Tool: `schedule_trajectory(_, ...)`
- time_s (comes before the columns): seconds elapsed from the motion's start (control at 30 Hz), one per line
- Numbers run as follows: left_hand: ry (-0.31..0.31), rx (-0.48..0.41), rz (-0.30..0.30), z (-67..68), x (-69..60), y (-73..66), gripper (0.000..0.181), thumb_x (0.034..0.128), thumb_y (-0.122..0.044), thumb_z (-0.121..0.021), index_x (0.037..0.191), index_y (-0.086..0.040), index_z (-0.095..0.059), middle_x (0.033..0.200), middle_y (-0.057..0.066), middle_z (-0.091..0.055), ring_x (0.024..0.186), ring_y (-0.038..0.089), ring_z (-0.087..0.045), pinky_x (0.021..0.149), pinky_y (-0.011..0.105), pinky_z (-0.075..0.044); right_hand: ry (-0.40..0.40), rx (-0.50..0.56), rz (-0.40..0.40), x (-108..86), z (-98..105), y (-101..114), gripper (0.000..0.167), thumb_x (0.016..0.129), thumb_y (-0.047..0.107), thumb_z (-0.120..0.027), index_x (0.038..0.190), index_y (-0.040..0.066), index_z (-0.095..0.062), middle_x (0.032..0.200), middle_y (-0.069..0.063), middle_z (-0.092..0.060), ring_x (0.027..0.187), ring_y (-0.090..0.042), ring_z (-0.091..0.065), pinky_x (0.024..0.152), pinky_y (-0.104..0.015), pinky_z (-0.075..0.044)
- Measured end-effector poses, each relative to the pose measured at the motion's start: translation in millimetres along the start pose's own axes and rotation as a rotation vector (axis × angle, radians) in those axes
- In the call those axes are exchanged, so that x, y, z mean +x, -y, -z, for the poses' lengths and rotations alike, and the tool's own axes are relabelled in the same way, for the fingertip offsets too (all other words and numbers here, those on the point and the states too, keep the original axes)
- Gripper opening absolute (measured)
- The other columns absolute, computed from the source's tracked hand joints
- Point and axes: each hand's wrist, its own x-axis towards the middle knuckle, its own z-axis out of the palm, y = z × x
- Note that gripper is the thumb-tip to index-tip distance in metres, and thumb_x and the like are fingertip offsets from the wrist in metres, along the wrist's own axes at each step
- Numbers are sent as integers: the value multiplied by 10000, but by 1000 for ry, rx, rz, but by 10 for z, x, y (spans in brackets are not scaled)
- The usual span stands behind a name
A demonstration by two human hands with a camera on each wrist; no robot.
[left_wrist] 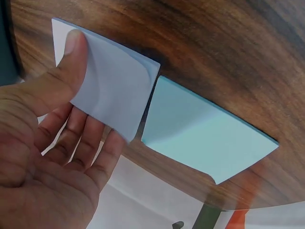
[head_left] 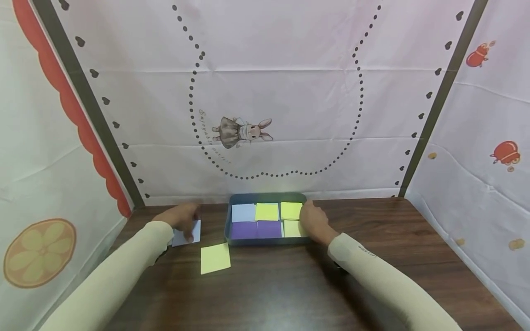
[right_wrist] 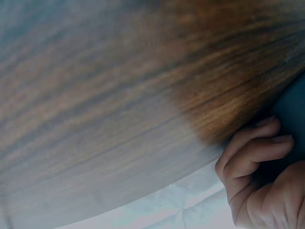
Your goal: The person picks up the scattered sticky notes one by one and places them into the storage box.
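Note:
My left hand (head_left: 180, 220) is at the left of the table. Its thumb lies on top of a lavender sticky note pad (left_wrist: 112, 78), with the other fingers at its lower edge and underside. Beside that pad is a pale aqua sticky note pad (left_wrist: 205, 133). A dark teal tray (head_left: 265, 242) holds several pads in blue, yellow and purple, set in two rows. At the tray's right end, my right hand (head_left: 315, 223) grips the side wall with curled fingers (right_wrist: 257, 150). The thumb is hidden in the right wrist view.
A yellow sticky note pad (head_left: 215, 258) lies on the brown wooden table (head_left: 265, 294), in front of the tray's left corner. Patterned cloth (head_left: 273, 161) hangs behind the table and along both sides.

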Motion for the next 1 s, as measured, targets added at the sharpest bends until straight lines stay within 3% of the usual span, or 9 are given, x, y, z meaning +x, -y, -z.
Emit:
schedule_trajectory(0.2, 1, -17, 23, 65, -3, -44, 540, 811, 24, -957, 1263, 13, -663, 1154, 158, -696, 1010, 300, -670, 856, 454, -607, -12, 28, 7, -17, 4, -4, 366, 1083, 58, -399, 1357, -96, -588, 791, -162, -669, 682, -304, -682, 565, -484, -574)
schedule_trajectory(0.3, -4, -36, 8, 99, 81, -6, 434, 838, 59, -906, 1193, -7, -664, 1092, 147, -689, 957, 289, -653, 790, 419, -585, -13, 34, 9, -13, -4, -4, 368, 1080, 53, -397, 1356, -103, -583, 794, -166, -659, 677, -297, -666, 561, -482, -566)
schedule_trajectory(0.37, -16, -33, -26, 95, 231, 125, 362, 848, 63, -870, 1131, -42, -673, 1053, 126, -686, 919, 270, -648, 760, 402, -576, -17, 35, 16, -31, 6, -1, 359, 1076, 43, -392, 1338, -111, -584, 791, -171, -656, 673, -302, -664, 559, -486, -569)
schedule_trajectory(0.5, -59, -14, -114, 54, 685, 534, 278, 848, 24, -834, 1010, -145, -686, 971, 48, -679, 841, 213, -633, 703, 362, -548, -25, 56, 11, -42, 14, 0, 333, 1079, 44, -384, 1297, -98, -590, 793, -179, -653, 686, -318, -671, 572, -503, -577)
schedule_trajectory(0.57, -80, -13, -125, 98, 752, 561, 264, 840, 21, -832, 970, -163, -695, 949, 30, -684, 830, 199, -636, 698, 352, -545, -26, 63, 5, -31, 5, 0, 329, 1081, 51, -378, 1284, -88, -596, 796, -180, -656, 696, -324, -677, 582, -507, -582)
schedule_trajectory(0.63, -78, -36, -138, 204, 654, 434, 225, 857, 35, -827, 950, -131, -709, 938, 62, -692, 830, 226, -633, 697, 351, -531, -24, 61, 6, -27, 1, -4, 330, 1074, 45, -371, 1277, -89, -594, 795, -187, -661, 702, -329, -683, 586, -508, -588)
schedule_trajectory(0.73, -80, -57, -119, 404, 347, 63, 182, 873, 77, -798, 931, -79, -725, 933, 95, -703, 840, 245, -634, 726, 357, -530, -18, 63, -4, -17, -6, -14, 334, 1085, 55, -360, 1276, -83, -596, 792, -187, -666, 699, -324, -687, 577, -501, -582)
schedule_trajectory(0.8, -80, -47, -117, 517, 211, -105, 171, 887, 76, -782, 911, -85, -729, 911, 77, -697, 829, 230, -620, 732, 346, -518, -12, 68, -14, -12, -8, -17, 333, 1094, 65, -356, 1280, -76, -593, 792, -186, -667, 695, -323, -687, 569, -497, -572)
schedule_trajectory(1.0, -104, 26, -139, 766, 111, -435, 168, 893, 95, -768, 903, -68, -732, 919, 88, -712, 861, 238, -624, 773, 344, -517, 0, 51, -10, 0, -16, -14, 329, 1090, 59, -365, 1297, -74, -584, 801, -176, -671, 705, -322, -688, 573, -493, -570)
